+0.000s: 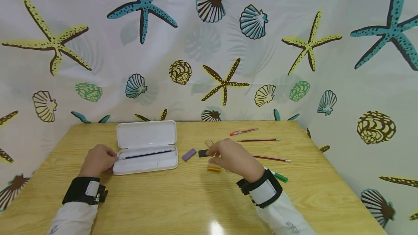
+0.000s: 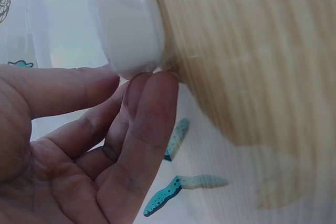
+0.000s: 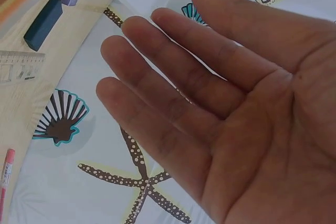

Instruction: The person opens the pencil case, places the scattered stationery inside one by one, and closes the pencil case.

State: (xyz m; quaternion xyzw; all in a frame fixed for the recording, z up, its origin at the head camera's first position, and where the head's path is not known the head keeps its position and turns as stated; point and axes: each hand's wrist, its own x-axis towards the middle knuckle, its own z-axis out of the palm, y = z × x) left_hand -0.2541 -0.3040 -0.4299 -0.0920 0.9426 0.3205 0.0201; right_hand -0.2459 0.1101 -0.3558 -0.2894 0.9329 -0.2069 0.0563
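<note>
A white pencil case (image 1: 147, 168) lies on the table with its lid (image 1: 146, 134) swung back. One dark pencil (image 1: 147, 155) lies lengthwise inside it. My left hand (image 1: 98, 160) holds the left end of the case, and in the left wrist view thumb and fingertips pinch the white corner (image 2: 134, 40). Over the loose stationery, my right hand (image 1: 236, 158) is held with nothing in it; its fingers (image 3: 157, 90) are extended and slightly bent in the right wrist view. Closest to it are a black block (image 1: 203, 153), an orange block (image 1: 214, 168) and a purple eraser (image 1: 189, 155).
Partly behind the right hand is a clear ruler (image 1: 209, 143). Farther right lie a red pen (image 1: 243, 131), two red pencils (image 1: 261, 140) and a green marker (image 1: 280, 177). A patterned cloth (image 1: 183, 46) hangs along the table's back and right edges.
</note>
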